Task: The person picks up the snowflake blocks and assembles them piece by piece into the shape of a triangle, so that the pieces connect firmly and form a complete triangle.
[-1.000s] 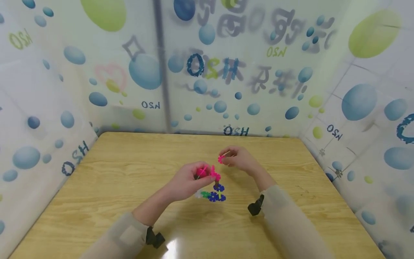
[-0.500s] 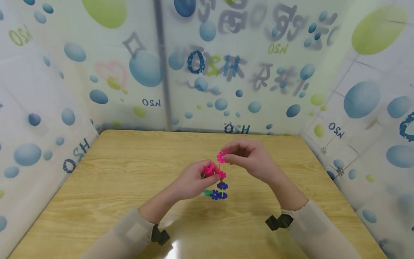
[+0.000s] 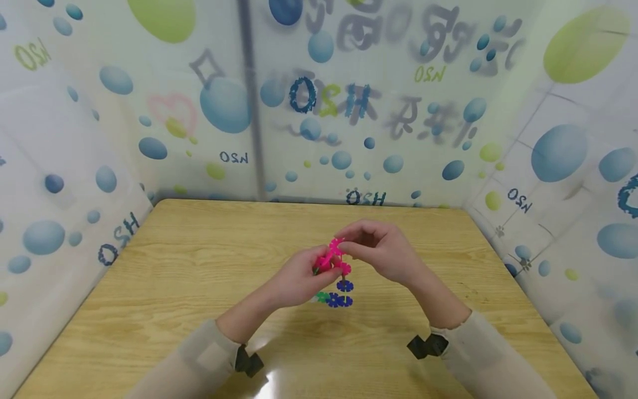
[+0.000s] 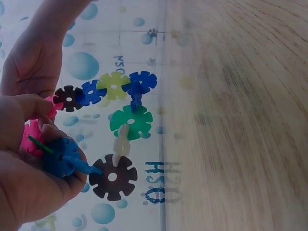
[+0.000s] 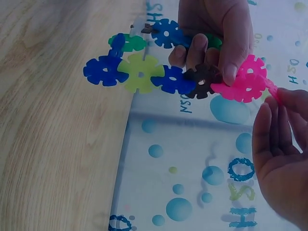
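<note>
My left hand (image 3: pixel 299 281) grips a chain of interlocking snowflake discs, with its thumb on a pink disc (image 5: pixel 250 67). The chain loops below the hand through a dark brown disc (image 5: pixel 194 77), a yellow disc (image 5: pixel 131 72), blue discs (image 3: pixel 345 286), a green disc (image 4: pixel 140 118), a white disc (image 4: pixel 121 144) and another brown disc (image 4: pixel 101 185). It bends back to a blue disc (image 4: pixel 57 166) at the left palm. My right hand (image 3: pixel 386 255) pinches a separate-edged pink disc (image 3: pixel 336 245) between thumb and fingertips, right at the chain's pink end.
Under both hands spreads a wooden table (image 3: pixel 199 249). Walls covered with a bubble-printed sheet (image 3: pixel 324 160) stand behind it and on both sides. Each sleeve (image 3: pixel 209 354) bears a small black device (image 3: pixel 249 363) at the wrist.
My right hand has come in from farther back with its pink disc, then down and left to meet the chain's pink end. The left hand has shifted slightly right, still gripping the chain.
</note>
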Demonstrator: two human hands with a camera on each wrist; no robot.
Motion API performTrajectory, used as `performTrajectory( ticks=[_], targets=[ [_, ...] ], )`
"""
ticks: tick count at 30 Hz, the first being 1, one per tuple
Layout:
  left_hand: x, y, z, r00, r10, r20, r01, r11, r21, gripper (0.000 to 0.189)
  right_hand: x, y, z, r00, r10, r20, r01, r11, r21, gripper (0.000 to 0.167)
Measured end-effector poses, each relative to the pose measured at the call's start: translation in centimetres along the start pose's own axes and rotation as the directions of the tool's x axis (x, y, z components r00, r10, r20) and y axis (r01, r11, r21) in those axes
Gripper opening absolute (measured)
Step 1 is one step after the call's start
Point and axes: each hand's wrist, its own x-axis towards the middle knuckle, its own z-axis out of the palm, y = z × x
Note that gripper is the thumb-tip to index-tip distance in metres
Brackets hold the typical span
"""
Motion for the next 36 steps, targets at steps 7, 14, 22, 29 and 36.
performTrajectory(
  ticks=[7, 14, 22, 29, 36],
  targets=[
    [0.0, 0.0, 0.0, 1.000, 0.005, -0.004, -0.005, 1.000, -0.006, 0.033, 0.0, 0.1, 0.5, 0.999, -0.019, -0.045, 0.018, 1.000, -0.023, 0.018],
    [0.1, 0.0, 0.1, 1.000, 0.019, 0.001, -0.019, 1.000, -0.009, 0.035, 0.0, -0.1, 0.9, 0.997, -0.036, -0.068, 0.029, 0.995, -0.095, 0.016],
    [0.0, 0.2, 0.2, 0.999, 0.030, 0.014, -0.030, 1.000, -0.002, 0.047, 0.0, -0.1, 1.2, 0.997, -0.055, -0.048, 0.050, 0.995, -0.086, 0.011],
    [0.2, 0.0, 0.2, 0.999, 0.039, 0.026, -0.039, 0.999, -0.001, 0.045, -0.1, 0.1, 1.3, 0.999, -0.030, -0.037, 0.027, 0.996, -0.089, 0.012],
    [0.3, 0.1, 0.0, 1.000, 0.018, -0.008, -0.019, 0.999, -0.045, 0.026, -0.4, 0.9, 0.8, 0.997, -0.006, -0.081, -0.003, 0.995, -0.103, 0.022]
  ],
)
